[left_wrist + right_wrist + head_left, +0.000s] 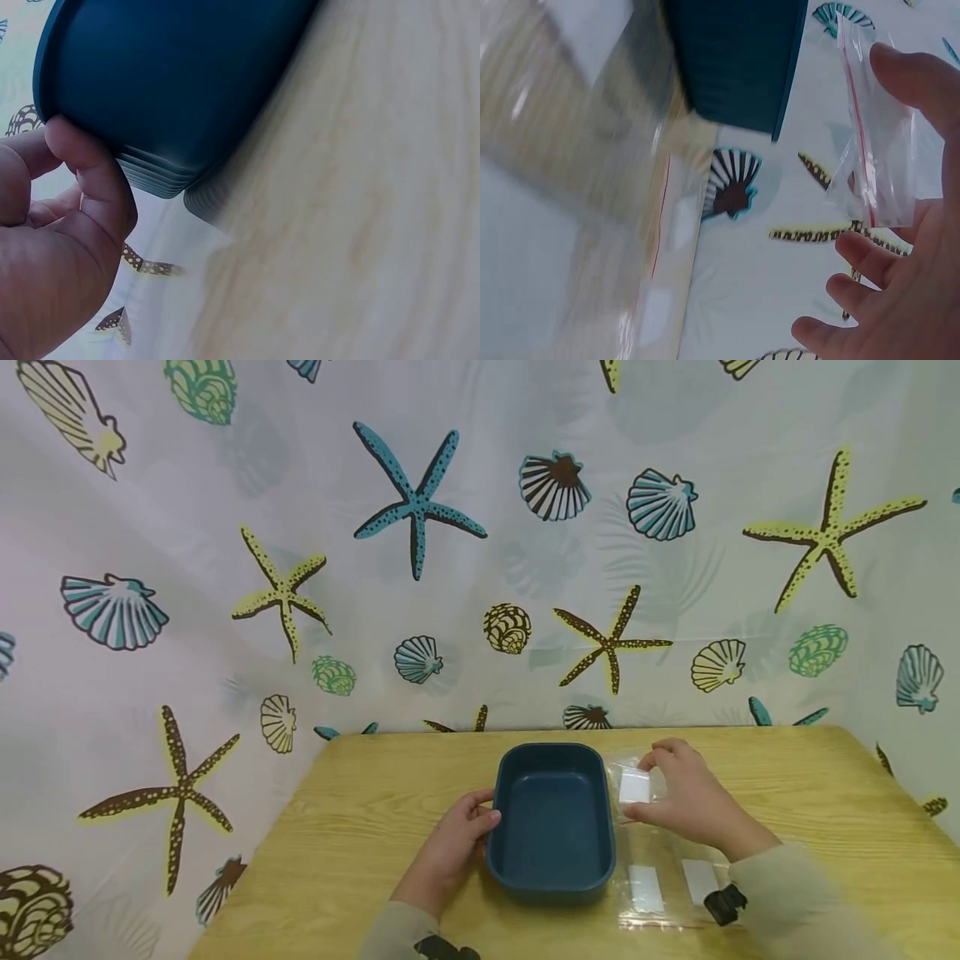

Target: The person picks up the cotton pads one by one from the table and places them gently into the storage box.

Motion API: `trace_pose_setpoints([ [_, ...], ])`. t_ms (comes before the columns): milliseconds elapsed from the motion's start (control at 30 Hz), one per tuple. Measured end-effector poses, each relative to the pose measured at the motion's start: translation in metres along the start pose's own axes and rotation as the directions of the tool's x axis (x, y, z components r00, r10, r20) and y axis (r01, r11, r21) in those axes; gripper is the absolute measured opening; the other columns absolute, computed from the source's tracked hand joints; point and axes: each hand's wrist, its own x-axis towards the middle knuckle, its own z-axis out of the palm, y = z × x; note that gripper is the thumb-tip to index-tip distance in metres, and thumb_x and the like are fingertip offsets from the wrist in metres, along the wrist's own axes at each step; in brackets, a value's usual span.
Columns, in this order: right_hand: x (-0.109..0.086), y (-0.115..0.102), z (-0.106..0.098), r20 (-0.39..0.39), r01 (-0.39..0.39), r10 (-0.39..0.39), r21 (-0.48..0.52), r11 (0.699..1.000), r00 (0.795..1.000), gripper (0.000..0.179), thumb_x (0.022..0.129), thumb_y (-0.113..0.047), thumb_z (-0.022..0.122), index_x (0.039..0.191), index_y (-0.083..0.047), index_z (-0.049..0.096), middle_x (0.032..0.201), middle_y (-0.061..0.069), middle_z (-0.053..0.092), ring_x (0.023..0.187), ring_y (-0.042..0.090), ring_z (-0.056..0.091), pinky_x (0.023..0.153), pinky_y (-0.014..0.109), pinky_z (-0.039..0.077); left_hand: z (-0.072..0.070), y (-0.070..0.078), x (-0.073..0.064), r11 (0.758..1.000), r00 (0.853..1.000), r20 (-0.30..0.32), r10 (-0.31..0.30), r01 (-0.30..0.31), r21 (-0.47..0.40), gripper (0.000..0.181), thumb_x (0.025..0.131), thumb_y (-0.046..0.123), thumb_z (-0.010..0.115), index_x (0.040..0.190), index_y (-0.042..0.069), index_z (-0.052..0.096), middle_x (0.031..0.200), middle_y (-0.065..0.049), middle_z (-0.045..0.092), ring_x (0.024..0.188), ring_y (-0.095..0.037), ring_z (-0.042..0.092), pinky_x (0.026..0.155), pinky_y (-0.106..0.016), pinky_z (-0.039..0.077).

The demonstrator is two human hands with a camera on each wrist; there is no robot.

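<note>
A dark blue rectangular tub (551, 827) with rounded corners stands on the table, nothing inside it. My left hand (453, 835) grips its left side, thumb at the rim, as the left wrist view also shows on the tub wall (172, 75). To the right of the tub, my right hand (693, 797) pinches a small clear zip bag (885, 157) with a red seal line and a white patch. In the right wrist view its other fingers are spread apart. Below that hand, more clear zip bags (647, 889) with white rectangles lie flat, partly under the right forearm.
The wooden table (360, 827) runs back to a white curtain (480, 610) printed with starfish and shells. Further curtain panels close in on both sides. Small dark straps (725, 904) sit around both wrists.
</note>
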Motion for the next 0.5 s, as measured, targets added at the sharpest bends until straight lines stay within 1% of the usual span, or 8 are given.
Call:
trace_pose_setpoints([
  [200, 0.01, -0.024, 0.025, 0.001, 0.046, -0.046, 0.011, 0.999, 0.999, 0.056, 0.073, -0.048, 0.088, 0.107, -0.012, 0.061, 0.143, 0.02, 0.042, 0.131, 0.043, 0.041, 0.1, 0.059, 0.042, -0.001, -0.001, -0.002, 1.0, 1.0, -0.005, 0.007, -0.007, -0.003, 0.048, 0.106, 0.014, 0.055, 0.149, -0.001, 0.04, 0.106, -0.01, 0.061, 0.081, -0.017, 0.062, 0.064, -0.028, 0.05],
  [400, 0.023, -0.043, 0.043, -0.028, 0.086, -0.088, -0.062, 0.994, 0.996, 0.056, 0.07, -0.051, 0.088, 0.104, -0.014, 0.064, 0.138, 0.016, 0.046, 0.124, 0.038, 0.046, 0.098, 0.056, 0.043, -0.002, 0.0, 0.0, 1.0, 1.0, 0.003, 0.01, -0.01, 0.014, 0.049, 0.106, 0.018, 0.055, 0.15, 0.002, 0.041, 0.11, -0.012, 0.061, 0.085, -0.018, 0.064, 0.069, -0.03, 0.054],
  [500, 0.025, -0.049, 0.049, -0.032, 0.095, -0.097, -0.062, 0.994, 0.995, 0.055, 0.069, -0.05, 0.089, 0.103, -0.015, 0.065, 0.137, 0.015, 0.047, 0.123, 0.036, 0.047, 0.098, 0.055, 0.044, -0.001, 0.001, 0.001, 1.0, 1.0, 0.001, 0.008, -0.008, 0.017, 0.048, 0.106, 0.018, 0.055, 0.15, 0.002, 0.041, 0.11, -0.012, 0.061, 0.086, -0.018, 0.064, 0.07, -0.03, 0.054],
])
